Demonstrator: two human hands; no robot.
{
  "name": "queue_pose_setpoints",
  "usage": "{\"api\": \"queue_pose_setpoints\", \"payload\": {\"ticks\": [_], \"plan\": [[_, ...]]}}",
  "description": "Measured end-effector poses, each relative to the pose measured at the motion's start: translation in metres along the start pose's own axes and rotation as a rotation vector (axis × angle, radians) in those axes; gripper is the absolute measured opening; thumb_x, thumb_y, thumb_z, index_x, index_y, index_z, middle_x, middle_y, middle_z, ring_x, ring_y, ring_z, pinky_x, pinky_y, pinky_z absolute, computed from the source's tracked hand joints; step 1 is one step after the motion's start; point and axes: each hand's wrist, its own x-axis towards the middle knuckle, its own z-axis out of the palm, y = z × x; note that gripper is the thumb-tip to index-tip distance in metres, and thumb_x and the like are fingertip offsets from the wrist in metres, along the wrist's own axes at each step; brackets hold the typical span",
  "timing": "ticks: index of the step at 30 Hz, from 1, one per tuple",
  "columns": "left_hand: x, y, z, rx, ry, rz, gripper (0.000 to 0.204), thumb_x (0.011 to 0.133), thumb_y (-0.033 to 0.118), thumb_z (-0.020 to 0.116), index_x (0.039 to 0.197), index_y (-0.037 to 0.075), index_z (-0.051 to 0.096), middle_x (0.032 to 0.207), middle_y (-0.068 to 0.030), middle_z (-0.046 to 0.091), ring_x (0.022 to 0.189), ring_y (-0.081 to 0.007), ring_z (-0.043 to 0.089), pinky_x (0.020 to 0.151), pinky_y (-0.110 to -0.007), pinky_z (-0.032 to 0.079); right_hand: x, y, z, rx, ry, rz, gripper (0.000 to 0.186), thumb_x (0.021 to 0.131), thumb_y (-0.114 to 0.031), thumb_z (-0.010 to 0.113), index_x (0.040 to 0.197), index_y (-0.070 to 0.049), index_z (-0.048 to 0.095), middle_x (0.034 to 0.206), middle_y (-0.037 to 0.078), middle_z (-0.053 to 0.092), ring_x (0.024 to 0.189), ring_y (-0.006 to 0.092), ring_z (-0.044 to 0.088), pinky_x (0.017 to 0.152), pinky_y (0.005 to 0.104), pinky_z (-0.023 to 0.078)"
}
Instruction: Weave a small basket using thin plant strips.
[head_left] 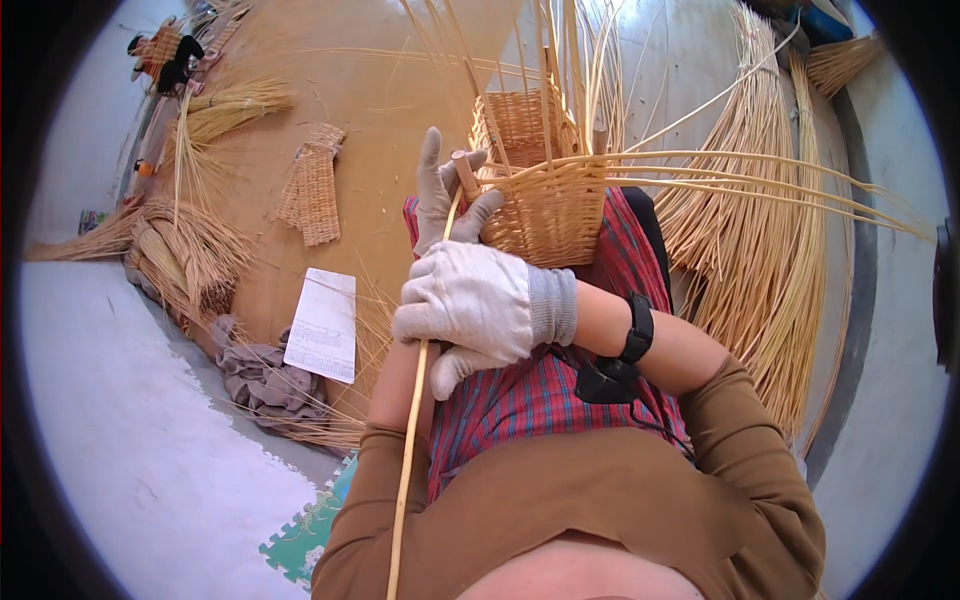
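Observation:
A woven wicker basket (540, 215) with long upright and sideways canes sits on my lap. My gloved left hand (445, 200) is at its near left corner, index finger raised, thumb and other fingers around a short wooden peg (464, 170) there. My gloved right hand (465, 300) lies across in front of the left, its fingers curled over a long pale rod (410, 450) that runs from the basket's corner down past my body.
Loose cane bundles lie at right (740, 280) and left (200, 250). Woven panels (312, 190), a paper sheet (318, 325) and grey cloth (265, 370) are on the board at left. Another person (170, 60) is at top left, with green mats (300, 540) low left.

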Motion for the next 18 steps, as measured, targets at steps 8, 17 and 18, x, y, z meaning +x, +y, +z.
{"api": "queue_pose_setpoints", "payload": {"ticks": [8, 17, 18], "plan": [[0.031, 0.051, -0.038, 0.222, -0.503, -0.053, 0.064, 0.097, -0.003, 0.066, 0.156, 0.002, 0.042, 0.134, -0.0133, 0.065, 0.127, -0.0237, 0.061, 0.113, -0.040, 0.048, -0.020, -0.025, 0.021, -0.078, 0.127, 0.198, 0.039, 0.083, -0.051, 0.076, 0.074, -0.013, 0.068, 0.066, 0.009, 0.066, 0.076, 0.0331, 0.070, 0.071, 0.0470, 0.052], [0.053, 0.032, 0.000, -0.348, -0.143, -0.127, 0.053, 0.112, 0.049, 0.045, 0.107, 0.002, 0.069, 0.052, 0.0008, 0.035, 0.043, -0.0122, 0.036, 0.047, -0.032, 0.048, -0.040, -0.032, -0.001, -0.071, 0.307, 0.296, 0.032, 0.090, -0.039, 0.073, 0.074, -0.013, 0.067, 0.070, 0.011, 0.067, 0.072, 0.0350, 0.069, 0.073, 0.0457, 0.053], [0.054, 0.026, 0.003, -0.364, -0.081, -0.115, 0.058, 0.112, 0.054, 0.042, 0.093, 0.005, 0.068, 0.046, 0.0050, 0.021, 0.037, -0.0097, 0.023, 0.035, -0.031, 0.034, -0.048, -0.025, -0.008, -0.047, 0.629, 0.262, 0.020, 0.091, -0.026, 0.071, 0.078, -0.012, 0.066, 0.070, 0.011, 0.064, 0.069, 0.0351, 0.066, 0.072, 0.0458, 0.054]]}}
